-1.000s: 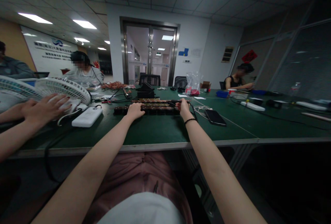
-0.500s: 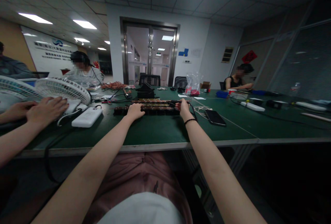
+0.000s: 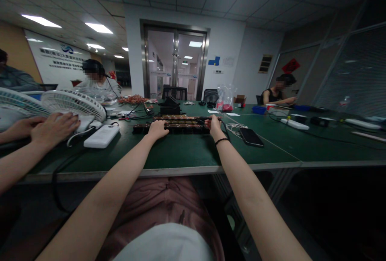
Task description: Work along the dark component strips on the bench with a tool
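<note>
A set of long dark strips with gold and reddish lines [image 3: 183, 122] lies crosswise on the green table [image 3: 181, 152], with a black base along its near side. My left hand [image 3: 158, 129] rests on the left half of the strips, fingers bent over them and thumb pointing right. At their right end, my right hand [image 3: 214, 126] is closed round a slim black corded tool [image 3: 202, 120], whose tip points left over the strips. The exact kind of tool is too dark to tell. A black cable curves away on the right of that hand.
On the left stand white fans [image 3: 74, 104], a white power bank [image 3: 101, 136] and a co-worker's hands [image 3: 56, 130]. A phone [image 3: 251, 136] and coiled white cable [image 3: 235, 129] lie to the right. Behind are a black stand [image 3: 169, 105] and copper-coloured wires [image 3: 132, 99]. Other people sit across the table.
</note>
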A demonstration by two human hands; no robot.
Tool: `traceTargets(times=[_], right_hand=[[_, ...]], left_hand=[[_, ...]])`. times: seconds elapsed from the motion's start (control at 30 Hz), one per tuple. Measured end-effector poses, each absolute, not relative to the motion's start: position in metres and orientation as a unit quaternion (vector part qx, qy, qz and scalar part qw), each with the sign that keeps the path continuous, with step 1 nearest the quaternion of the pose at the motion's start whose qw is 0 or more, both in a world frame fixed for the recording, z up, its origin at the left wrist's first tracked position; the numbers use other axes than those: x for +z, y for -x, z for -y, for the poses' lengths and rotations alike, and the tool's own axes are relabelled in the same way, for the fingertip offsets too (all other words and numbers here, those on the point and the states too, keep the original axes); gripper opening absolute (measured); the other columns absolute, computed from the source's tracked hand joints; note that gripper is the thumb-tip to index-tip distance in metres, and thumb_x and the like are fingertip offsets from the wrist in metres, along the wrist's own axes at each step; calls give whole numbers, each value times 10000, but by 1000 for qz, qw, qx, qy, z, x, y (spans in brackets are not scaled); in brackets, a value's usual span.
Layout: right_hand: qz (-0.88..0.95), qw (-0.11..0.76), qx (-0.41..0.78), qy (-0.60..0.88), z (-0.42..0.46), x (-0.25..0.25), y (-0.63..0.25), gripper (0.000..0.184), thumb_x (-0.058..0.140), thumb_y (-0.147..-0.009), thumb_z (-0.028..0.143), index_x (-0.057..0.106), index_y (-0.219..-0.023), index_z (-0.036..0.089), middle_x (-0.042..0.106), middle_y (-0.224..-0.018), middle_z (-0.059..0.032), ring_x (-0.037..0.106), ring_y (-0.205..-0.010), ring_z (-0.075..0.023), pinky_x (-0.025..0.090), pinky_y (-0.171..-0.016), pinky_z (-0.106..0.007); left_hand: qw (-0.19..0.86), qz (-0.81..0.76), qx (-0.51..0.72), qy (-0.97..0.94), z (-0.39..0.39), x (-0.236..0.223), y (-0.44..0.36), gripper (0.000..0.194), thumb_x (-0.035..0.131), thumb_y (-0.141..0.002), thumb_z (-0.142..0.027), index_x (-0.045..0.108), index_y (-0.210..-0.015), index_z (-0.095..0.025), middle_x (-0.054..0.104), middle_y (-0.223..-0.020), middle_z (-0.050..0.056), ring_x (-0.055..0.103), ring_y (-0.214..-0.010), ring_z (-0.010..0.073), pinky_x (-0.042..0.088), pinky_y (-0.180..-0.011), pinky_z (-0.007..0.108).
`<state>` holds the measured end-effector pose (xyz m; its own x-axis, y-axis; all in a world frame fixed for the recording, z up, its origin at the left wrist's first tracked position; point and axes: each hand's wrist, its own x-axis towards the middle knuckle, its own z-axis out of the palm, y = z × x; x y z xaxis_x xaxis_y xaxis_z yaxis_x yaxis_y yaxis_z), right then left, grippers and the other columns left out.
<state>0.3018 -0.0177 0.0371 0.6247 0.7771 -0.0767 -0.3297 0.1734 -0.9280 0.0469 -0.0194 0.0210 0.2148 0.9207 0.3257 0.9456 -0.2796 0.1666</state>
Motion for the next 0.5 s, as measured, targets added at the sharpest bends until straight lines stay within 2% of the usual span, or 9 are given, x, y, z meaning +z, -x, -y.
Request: traceTargets(times=[0.1, 0.27, 0.5], right_hand=[[211, 735, 376, 523, 18, 38, -301, 236, 531, -902, 155, 529, -666, 160, 546, -428, 17, 479, -335, -65, 368, -340, -118], [210, 736, 373, 524, 19, 38, -300, 219, 539, -901, 163, 524, -683, 164, 540, -420, 22, 479, -334, -66, 358, -333, -112], [209, 736, 375, 524, 18, 38, -301, 196, 535, -900, 163, 538, -704, 159, 544, -424, 23, 479, -331, -67, 367, -332, -111]], left_hand=[[29, 602, -185, 776, 20, 21, -47, 432, 589, -832, -299, 646, -1255, -362, 724, -1010, -1, 614, -1072, 279, 474, -927, 385], [40, 598, -186, 779, 19, 19, -47, 435, 589, -822, -280, 654, -1251, -262, 722, -993, 41, 631, -1033, 266, 483, -901, 356], [44, 603, -177, 777, 18, 19, -47, 407, 561, -837, -313, 650, -1233, -344, 730, -1054, -7, 617, -1098, 258, 480, -930, 348]])
